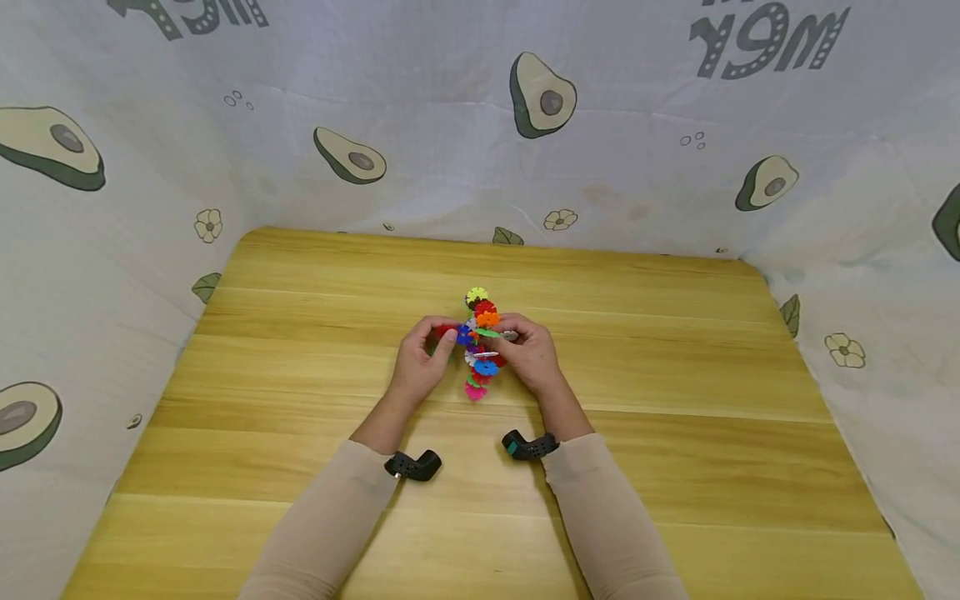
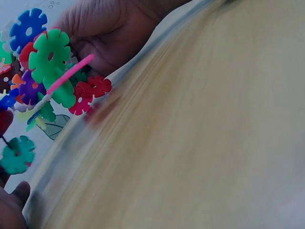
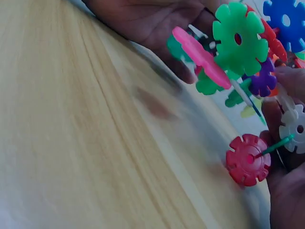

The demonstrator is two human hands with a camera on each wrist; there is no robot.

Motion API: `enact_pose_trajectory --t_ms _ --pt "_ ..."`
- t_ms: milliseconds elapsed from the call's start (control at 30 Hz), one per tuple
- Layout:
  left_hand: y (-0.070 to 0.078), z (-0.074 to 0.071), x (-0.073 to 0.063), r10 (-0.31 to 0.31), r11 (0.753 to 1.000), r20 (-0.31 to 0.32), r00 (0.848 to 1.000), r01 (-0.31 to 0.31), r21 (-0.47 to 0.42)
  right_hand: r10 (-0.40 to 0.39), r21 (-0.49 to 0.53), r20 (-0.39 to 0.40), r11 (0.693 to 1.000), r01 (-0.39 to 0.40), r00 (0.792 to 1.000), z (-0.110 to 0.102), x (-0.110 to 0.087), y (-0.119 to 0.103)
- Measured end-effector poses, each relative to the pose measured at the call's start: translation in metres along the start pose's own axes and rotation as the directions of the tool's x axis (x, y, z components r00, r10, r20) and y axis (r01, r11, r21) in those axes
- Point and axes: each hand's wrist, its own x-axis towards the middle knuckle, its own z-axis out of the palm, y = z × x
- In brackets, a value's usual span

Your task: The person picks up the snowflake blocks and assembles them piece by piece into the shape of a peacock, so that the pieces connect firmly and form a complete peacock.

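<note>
A cluster of interlocking plastic snowflake discs (image 1: 486,367) in many colours is held up in front of the body, over the table. At its left side, my left hand (image 1: 422,360) pinches the cluster between thumb and fingers. My right hand (image 1: 531,357) grips it from the opposite side. Pink and yellow discs form its near and far ends in the head view. A teal disc (image 2: 18,155) sticks out close to the left thumb in the left wrist view. Near the right hand, a red disc (image 3: 248,160) joins a green one. Fingertips behind the discs are partly hidden.
The wood-grain table (image 1: 645,467) spreads out around both forearms. A white cloth printed with avocados (image 1: 420,92) hangs behind the table and along its sides. Black bands (image 1: 414,466) sit on both wrists over beige sleeves.
</note>
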Motion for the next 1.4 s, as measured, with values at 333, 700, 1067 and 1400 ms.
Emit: enact_pose_trajectory --t_ms 333,700,1067,1400 --pt "-0.002 -0.003 0.001 -0.110 0.994 -0.024 0.994 0.110 0.013 -0.125 -0.188 -0.169 0.978 0.092 0.978 0.003 0.001 0.006" --pt "0.005 -0.003 0.001 -0.163 0.880 0.128 0.978 0.085 0.467 -0.273 -0.341 -0.248 0.923 0.181 0.929 0.011 0.000 0.005" --pt "-0.002 -0.021 0.016 -0.268 0.880 0.089 0.959 0.206 0.427 -0.051 -0.136 -0.428 0.991 -0.008 0.902 -0.015 0.009 0.008" --pt "-0.018 -0.036 0.053 -0.247 0.866 0.126 0.961 0.160 0.473 0.019 -0.225 -0.120 0.973 -0.046 0.993 -0.014 0.016 0.008"
